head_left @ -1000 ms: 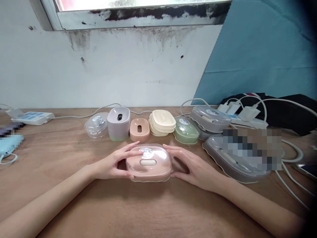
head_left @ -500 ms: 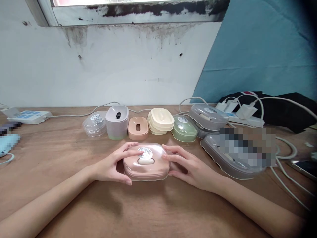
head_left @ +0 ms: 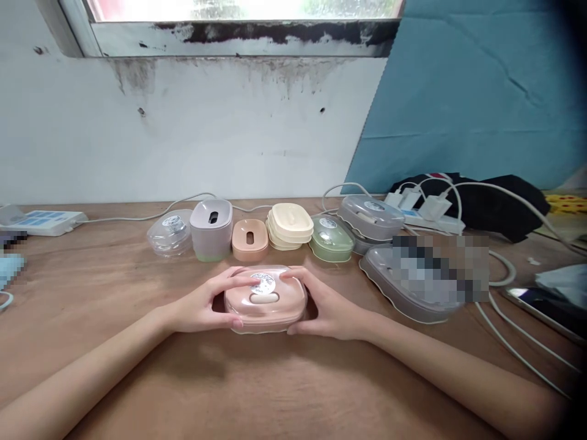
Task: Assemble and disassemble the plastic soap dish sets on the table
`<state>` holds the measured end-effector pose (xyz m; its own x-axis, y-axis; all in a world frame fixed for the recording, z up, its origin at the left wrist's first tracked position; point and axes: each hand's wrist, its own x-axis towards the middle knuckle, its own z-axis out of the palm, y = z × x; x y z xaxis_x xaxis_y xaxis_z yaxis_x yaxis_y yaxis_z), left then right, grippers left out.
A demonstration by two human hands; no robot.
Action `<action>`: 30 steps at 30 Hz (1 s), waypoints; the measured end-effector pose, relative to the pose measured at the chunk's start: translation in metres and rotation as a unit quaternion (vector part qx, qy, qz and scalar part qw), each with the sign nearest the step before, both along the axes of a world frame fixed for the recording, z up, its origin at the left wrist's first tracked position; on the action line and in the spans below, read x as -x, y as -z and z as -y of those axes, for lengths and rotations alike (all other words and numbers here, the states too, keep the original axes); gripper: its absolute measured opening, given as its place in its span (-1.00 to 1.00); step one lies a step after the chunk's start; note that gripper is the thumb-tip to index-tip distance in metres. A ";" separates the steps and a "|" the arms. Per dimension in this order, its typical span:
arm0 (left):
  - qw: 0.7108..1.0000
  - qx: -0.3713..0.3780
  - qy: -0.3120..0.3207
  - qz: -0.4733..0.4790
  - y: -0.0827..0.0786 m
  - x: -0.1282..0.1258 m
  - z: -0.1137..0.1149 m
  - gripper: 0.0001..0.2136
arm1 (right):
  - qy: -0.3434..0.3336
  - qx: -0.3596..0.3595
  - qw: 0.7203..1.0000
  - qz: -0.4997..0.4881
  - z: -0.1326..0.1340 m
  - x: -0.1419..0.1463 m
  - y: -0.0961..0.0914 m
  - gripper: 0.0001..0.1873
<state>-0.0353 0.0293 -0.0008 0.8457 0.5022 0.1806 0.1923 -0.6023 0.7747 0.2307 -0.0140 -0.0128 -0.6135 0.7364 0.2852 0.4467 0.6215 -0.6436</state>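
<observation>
Pink soap box (head_left: 266,301) sits clasped between left hand (head_left: 202,305) and right hand (head_left: 328,308).

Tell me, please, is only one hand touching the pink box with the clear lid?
No, the left hand and the right hand both clasp the pink box, one on each side.

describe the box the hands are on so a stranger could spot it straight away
On the wooden table, a row of small pastel plastic boxes runs along the white wall. In front of that row sits the pink oval plastic box with a clear lid, gripped between the left hand and right hand. It alone is held and stands out of line.
</observation>
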 end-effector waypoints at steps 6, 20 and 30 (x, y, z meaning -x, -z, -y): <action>0.997 -0.025 -0.025 -0.063 0.008 0.000 0.007 -0.26 | 0.033 -0.035 0.999 0.008 0.009 0.005 0.000 -0.19; 0.956 -0.188 -0.018 -0.226 0.008 -0.003 0.008 -0.16 | 0.548 -0.186 0.814 0.039 -0.009 -0.062 -0.075 -0.18; 0.954 -0.189 -0.014 -0.232 0.007 -0.003 0.008 -0.16 | 0.556 -0.155 0.787 0.218 -0.056 -0.048 -0.048 -0.23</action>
<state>-0.0321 0.0218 -0.0081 0.8654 0.4997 -0.0370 0.4825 -0.8112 0.3303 0.2782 0.0416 0.0350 0.2708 0.8242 0.4974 0.9619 -0.2119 -0.1726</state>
